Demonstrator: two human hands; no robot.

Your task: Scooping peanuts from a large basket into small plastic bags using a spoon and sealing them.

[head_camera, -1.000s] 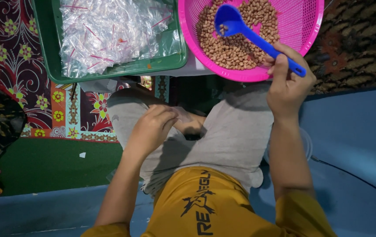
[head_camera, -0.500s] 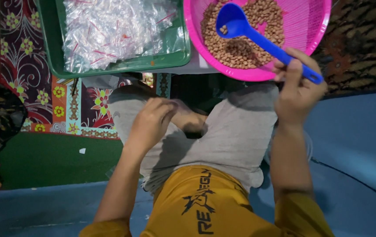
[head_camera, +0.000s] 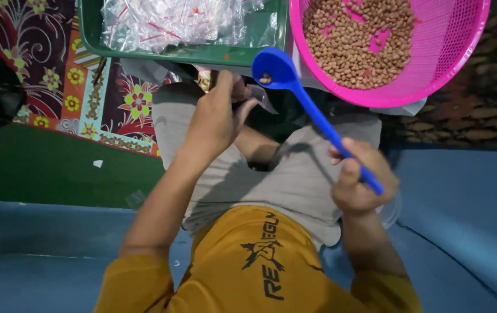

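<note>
Our right hand (head_camera: 361, 179) is closed around the handle of a blue spoon (head_camera: 312, 104), fingers wrapped and thumb laid along the shaft; our left hand (head_camera: 216, 119) is pinched on a small clear plastic bag (head_camera: 260, 98), fingers curled together at its mouth. The spoon runs from our right fist toward ten o'clock, its bowl raised just beside the left hand's fingertips — a few brown nuts sit in the bowl; the bag's edge shows just below the bowl. At one o'clock from the spoon's bowl stands a pink basket (head_camera: 457, 64), meshed at the wall and partly filled with peanuts (head_camera: 358, 43); at eleven o'clock lies a green tray (head_camera: 202, 55) heaped with clear plastic bags (head_camera: 173, 20) — red strips show on several. Beneath both hands we see grey shorts (head_camera: 295, 179) and a mustard-yellow shirt (head_camera: 248, 266); a flowered cloth (head_camera: 86, 87) spreads at nine o'clock.
</note>
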